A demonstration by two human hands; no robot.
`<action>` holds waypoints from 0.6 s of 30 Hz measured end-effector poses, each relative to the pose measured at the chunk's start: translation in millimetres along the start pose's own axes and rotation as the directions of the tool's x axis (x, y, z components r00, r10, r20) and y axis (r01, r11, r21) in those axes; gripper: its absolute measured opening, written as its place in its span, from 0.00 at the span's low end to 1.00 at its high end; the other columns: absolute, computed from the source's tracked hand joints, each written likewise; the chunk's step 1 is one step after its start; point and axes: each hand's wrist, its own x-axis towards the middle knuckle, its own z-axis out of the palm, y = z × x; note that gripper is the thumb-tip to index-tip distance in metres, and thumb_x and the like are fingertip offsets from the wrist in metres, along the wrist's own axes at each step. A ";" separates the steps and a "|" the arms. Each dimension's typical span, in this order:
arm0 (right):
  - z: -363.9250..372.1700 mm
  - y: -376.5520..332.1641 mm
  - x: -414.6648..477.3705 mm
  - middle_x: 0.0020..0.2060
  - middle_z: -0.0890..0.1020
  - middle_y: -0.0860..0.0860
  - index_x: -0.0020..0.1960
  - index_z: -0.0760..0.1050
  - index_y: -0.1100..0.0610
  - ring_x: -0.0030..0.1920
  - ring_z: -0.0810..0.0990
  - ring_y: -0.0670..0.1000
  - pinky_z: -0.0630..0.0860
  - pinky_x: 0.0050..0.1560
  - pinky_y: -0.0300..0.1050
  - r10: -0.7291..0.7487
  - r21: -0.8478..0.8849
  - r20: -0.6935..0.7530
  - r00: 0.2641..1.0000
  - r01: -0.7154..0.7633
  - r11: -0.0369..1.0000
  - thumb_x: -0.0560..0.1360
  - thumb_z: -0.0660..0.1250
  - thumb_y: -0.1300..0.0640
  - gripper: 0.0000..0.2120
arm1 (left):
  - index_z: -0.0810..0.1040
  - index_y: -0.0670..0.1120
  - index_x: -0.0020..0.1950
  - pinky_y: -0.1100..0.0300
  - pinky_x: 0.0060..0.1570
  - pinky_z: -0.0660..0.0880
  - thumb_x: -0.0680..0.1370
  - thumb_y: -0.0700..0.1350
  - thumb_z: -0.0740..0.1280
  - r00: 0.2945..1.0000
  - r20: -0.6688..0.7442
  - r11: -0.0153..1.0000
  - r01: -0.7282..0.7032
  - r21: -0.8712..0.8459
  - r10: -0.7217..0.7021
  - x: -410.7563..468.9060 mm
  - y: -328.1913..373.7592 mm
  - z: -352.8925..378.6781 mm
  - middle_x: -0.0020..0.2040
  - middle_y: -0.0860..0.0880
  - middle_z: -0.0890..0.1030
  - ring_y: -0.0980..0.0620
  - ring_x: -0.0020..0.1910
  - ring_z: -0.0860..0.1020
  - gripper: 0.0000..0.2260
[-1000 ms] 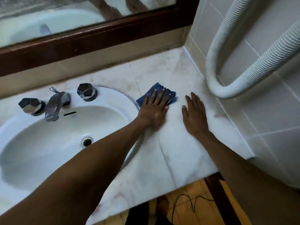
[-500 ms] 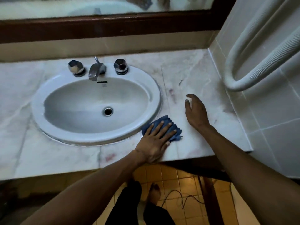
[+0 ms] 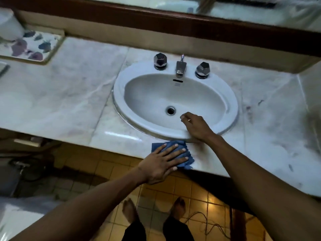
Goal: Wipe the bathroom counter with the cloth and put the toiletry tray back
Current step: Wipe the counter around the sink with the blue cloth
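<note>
My left hand lies flat with spread fingers on the blue cloth, pressing it onto the front edge of the marble counter, just below the sink. Loosely curled and holding nothing, my right hand rests on the front rim of the white sink, with its fingers over the basin. The toiletry tray, with a floral pattern and a beige rim, sits at the far left back of the counter. A white object stands on its left part.
A chrome faucet with two knobs stands behind the basin. A wood-framed mirror runs along the back wall. Dark smudges mark the counter's right side. Below are yellow floor tiles, my bare feet and a thin cable.
My left hand has slid the cloth leftward along the counter's front edge to below the sink. My right hand has moved from the right counter onto the sink rim. The view has shifted left, showing the tray.
</note>
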 end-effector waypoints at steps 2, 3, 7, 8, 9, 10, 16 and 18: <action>26.6 -19.0 7.0 0.52 0.84 0.55 0.54 0.78 0.56 0.53 0.80 0.57 0.75 0.58 0.54 0.010 -0.052 0.102 0.995 -0.005 0.999 0.82 0.56 0.45 0.18 | 0.43 0.58 0.82 0.48 0.78 0.38 0.86 0.55 0.45 0.999 -0.009 0.999 0.035 0.005 -0.035 -29.4 -27.0 -0.7 0.82 0.55 0.41 0.53 0.80 0.36 0.24; 38.4 -28.3 9.6 0.52 0.84 0.55 0.53 0.78 0.56 0.53 0.80 0.58 0.75 0.57 0.54 0.010 -0.087 0.134 0.991 0.001 0.996 0.82 0.55 0.44 0.19 | 0.43 0.58 0.82 0.48 0.78 0.38 0.86 0.56 0.45 0.998 -0.012 0.998 0.059 -0.005 -0.059 -45.1 -42.2 -2.3 0.82 0.55 0.41 0.53 0.80 0.36 0.24; 75.0 -63.5 17.6 0.35 0.75 0.46 0.35 0.66 0.45 0.42 0.75 0.55 0.68 0.43 0.48 0.049 -0.179 0.140 0.989 -0.024 0.984 0.82 0.51 0.41 0.20 | 0.42 0.59 0.81 0.51 0.77 0.34 0.86 0.56 0.45 0.982 -0.059 0.983 0.177 -0.048 -0.179 -113.0 -112.1 -8.7 0.82 0.57 0.40 0.54 0.80 0.36 0.24; 82.2 -72.1 20.8 0.34 0.74 0.45 0.34 0.64 0.44 0.42 0.74 0.55 0.67 0.43 0.48 0.055 -0.180 0.133 0.990 -0.031 0.983 0.82 0.50 0.40 0.19 | 0.41 0.59 0.81 0.51 0.77 0.34 0.86 0.56 0.45 0.972 -0.074 0.974 0.218 -0.059 -0.222 -129.6 -133.2 -9.5 0.82 0.58 0.39 0.54 0.80 0.35 0.24; 89.2 -80.4 24.2 0.36 0.75 0.46 0.36 0.66 0.44 0.43 0.75 0.55 0.68 0.44 0.48 0.056 -0.182 0.127 0.990 -0.032 0.983 0.82 0.50 0.40 0.19 | 0.41 0.60 0.81 0.51 0.77 0.35 0.86 0.56 0.44 0.958 -0.091 0.962 0.268 -0.060 -0.272 -146.7 -155.7 -9.8 0.81 0.58 0.39 0.54 0.80 0.35 0.24; 95.6 -89.1 27.3 0.40 0.78 0.48 0.40 0.70 0.44 0.46 0.76 0.56 0.69 0.45 0.49 0.054 -0.185 0.120 0.991 -0.031 0.982 0.82 0.49 0.40 0.19 | 0.40 0.60 0.81 0.49 0.78 0.36 0.86 0.57 0.43 0.937 -0.101 0.942 0.330 -0.058 -0.334 -163.1 -179.1 -10.4 0.81 0.58 0.39 0.54 0.80 0.36 0.24; 137.0 -137.2 39.3 0.55 0.82 0.52 0.63 0.72 0.49 0.56 0.79 0.59 0.70 0.52 0.50 0.030 -0.197 -0.038 0.999 -0.037 0.980 0.83 0.49 0.43 0.18 | 0.49 0.57 0.82 0.39 0.78 0.45 0.85 0.55 0.44 0.586 -0.157 0.604 0.739 -0.300 -0.795 -187.4 -249.1 -13.2 0.82 0.53 0.48 0.48 0.82 0.46 0.24; 148.5 -149.9 45.0 0.63 0.79 0.50 0.69 0.69 0.50 0.62 0.77 0.55 0.70 0.58 0.49 -0.023 -0.128 -0.071 0.997 0.014 0.992 0.83 0.52 0.44 0.19 | 0.56 0.51 0.82 0.38 0.76 0.46 0.84 0.53 0.48 0.514 -0.210 0.555 0.763 -0.331 -0.832 -161.1 -225.2 -13.5 0.82 0.48 0.55 0.42 0.81 0.53 0.25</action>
